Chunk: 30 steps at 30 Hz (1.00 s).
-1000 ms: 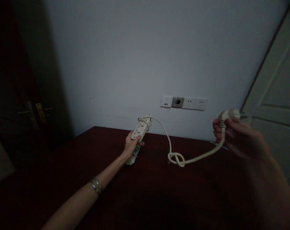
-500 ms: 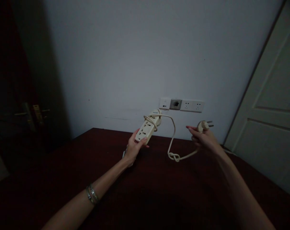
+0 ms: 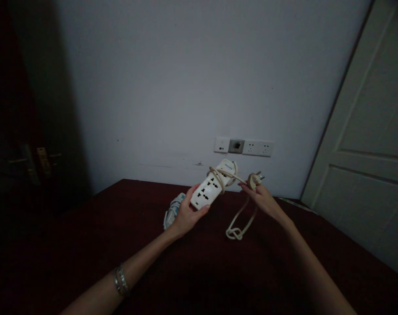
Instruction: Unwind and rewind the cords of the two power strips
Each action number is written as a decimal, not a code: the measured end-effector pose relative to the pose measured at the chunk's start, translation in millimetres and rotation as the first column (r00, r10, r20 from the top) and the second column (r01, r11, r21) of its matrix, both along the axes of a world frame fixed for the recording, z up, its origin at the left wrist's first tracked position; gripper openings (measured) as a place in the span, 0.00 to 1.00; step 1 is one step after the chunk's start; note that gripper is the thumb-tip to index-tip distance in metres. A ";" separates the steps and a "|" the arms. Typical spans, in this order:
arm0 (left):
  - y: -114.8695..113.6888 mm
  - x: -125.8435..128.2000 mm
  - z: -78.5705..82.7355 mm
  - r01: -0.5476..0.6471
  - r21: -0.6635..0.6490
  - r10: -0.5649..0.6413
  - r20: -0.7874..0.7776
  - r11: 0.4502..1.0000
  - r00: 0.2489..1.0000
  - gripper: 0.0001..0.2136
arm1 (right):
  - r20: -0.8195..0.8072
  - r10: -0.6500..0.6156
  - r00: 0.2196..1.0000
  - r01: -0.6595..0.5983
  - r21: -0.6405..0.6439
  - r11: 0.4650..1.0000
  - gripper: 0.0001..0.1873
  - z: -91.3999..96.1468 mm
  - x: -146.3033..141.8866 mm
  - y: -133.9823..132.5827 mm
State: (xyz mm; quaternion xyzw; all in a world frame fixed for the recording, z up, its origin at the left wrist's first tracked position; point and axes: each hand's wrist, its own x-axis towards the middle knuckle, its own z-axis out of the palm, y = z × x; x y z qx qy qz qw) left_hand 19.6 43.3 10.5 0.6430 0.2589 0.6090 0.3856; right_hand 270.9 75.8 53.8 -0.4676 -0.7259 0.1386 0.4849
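My left hand (image 3: 189,213) is closed around the lower end of a white power strip (image 3: 209,189), held tilted above the dark red table. A cream cord (image 3: 218,175) wraps round the strip's upper part. In my right hand (image 3: 260,197), the fingers grip the cord's plug (image 3: 254,181), whose metal prongs point up and right. Below that hand hangs a loop of cord with a loose knot (image 3: 234,233). Behind my left hand, on the table, lies a second white and blue object with a cord wound round it (image 3: 173,210); part of it is hidden.
The dark red table (image 3: 136,258) reaches back to a pale wall (image 3: 159,87). Wall sockets (image 3: 258,148), a grey outlet (image 3: 236,146) and a white switch plate (image 3: 221,145) sit low on the wall. A panelled door (image 3: 366,131) stands at right; door handles (image 3: 44,160) show at left.
My right hand has moved left with the plug, close to the power strip's upper end. The knotted cord loop hangs lower. The strip has shifted slightly right, and more of the object behind it shows.
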 end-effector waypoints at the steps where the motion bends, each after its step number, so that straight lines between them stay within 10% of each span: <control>1: 2.0 0.0 -1.2 -0.041 0.021 0.041 -0.009 0.999 0.999 0.30 | 0.033 -0.001 0.999 0.002 -0.009 1.000 0.20 3.9 -0.3 -5.2; 8: 17.7 -0.8 -13.8 -0.316 0.071 0.322 -0.100 0.946 0.942 0.28 | 0.107 0.284 0.953 -0.261 -0.190 0.947 0.17 29.7 -22.7 -43.6; 15: 9.8 4.9 -12.3 -0.312 0.055 0.314 -0.024 0.948 0.949 0.28 | -0.068 0.530 0.845 -0.488 -0.502 0.714 0.17 25.5 -41.5 -53.2; 30: -4.1 16.3 -17.3 -0.291 0.140 0.290 0.025 0.946 0.957 0.30 | -0.230 0.421 0.878 -0.435 -0.013 0.900 0.12 -0.6 -91.5 -39.7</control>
